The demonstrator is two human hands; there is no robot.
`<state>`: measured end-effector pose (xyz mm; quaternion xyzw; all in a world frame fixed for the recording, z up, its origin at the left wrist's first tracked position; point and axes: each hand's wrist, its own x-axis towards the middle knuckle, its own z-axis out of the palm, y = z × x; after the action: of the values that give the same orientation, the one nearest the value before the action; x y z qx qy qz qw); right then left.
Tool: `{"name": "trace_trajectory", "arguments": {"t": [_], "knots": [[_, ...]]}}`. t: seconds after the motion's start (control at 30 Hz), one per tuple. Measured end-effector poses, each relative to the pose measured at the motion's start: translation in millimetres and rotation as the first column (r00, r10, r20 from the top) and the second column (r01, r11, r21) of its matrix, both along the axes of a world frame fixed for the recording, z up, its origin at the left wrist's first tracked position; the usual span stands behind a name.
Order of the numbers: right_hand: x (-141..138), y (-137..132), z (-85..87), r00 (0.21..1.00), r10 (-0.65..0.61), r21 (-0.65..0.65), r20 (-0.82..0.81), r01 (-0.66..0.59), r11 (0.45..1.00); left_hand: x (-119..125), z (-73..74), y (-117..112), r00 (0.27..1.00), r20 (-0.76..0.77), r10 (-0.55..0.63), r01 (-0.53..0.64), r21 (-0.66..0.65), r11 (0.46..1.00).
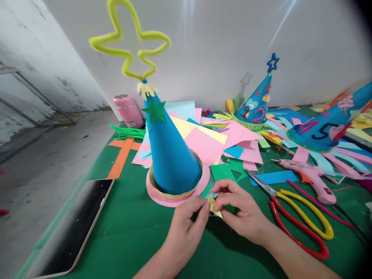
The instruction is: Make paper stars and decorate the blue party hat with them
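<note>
Between my two hands is a small piece of yellow paper (213,203), pinched at its edges. My left hand (190,217) grips its left side between thumb and forefinger. On the right side, the fingertips of my right hand (240,207) close on the same piece. Just behind my hands stands a blue paper cone hat (174,155) with a pink brim (154,193). A green paper star (155,111) is on its front, and a yellow pipe-cleaner shape (128,62) rises from its tip. Green paper scraps (225,176) lie beyond my right hand.
Scissors (274,193) and a pink glue gun (315,176) lie at right. A phone (75,221) rests at left. Behind are pink paper sheets (203,141), a pink bottle (129,110), green pipe cleaners (129,133) and two decorated blue hats (254,106).
</note>
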<state>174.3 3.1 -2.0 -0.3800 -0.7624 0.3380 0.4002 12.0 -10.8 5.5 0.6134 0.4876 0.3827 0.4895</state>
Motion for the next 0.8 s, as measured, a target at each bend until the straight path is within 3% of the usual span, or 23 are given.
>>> {"name": "trace_trajectory", "arguments": {"t": [0.17,0.37,0.47,0.63,0.8], "knots": [[0.7,-1.7,3.1,0.996,-0.041,-0.097,-0.085,0.033,0.995,1.5,0.4,2.7,0.985,0.129,0.113,-0.078,-0.251,0.965],[-12.7,-5.9,5.0,0.988,-0.078,-0.301,-0.134,0.034,0.953,2.2,-1.9,-0.1,0.985,0.078,0.156,-0.147,-0.103,0.984],[-17.4,-5.8,2.9,0.984,-0.109,-0.366,-0.138,0.051,0.929,1.7,-4.4,-0.8,0.985,0.098,0.144,-0.129,-0.144,0.981],[-12.7,-4.0,1.5,0.982,-0.162,-0.277,-0.099,0.129,0.952,1.3,-6.3,-0.4,0.968,0.229,0.100,-0.029,-0.293,0.956],[-7.1,-4.2,4.7,0.989,-0.132,-0.178,-0.069,0.118,0.977,3.0,-2.7,-2.5,0.961,0.262,0.092,-0.004,-0.319,0.948]]}}
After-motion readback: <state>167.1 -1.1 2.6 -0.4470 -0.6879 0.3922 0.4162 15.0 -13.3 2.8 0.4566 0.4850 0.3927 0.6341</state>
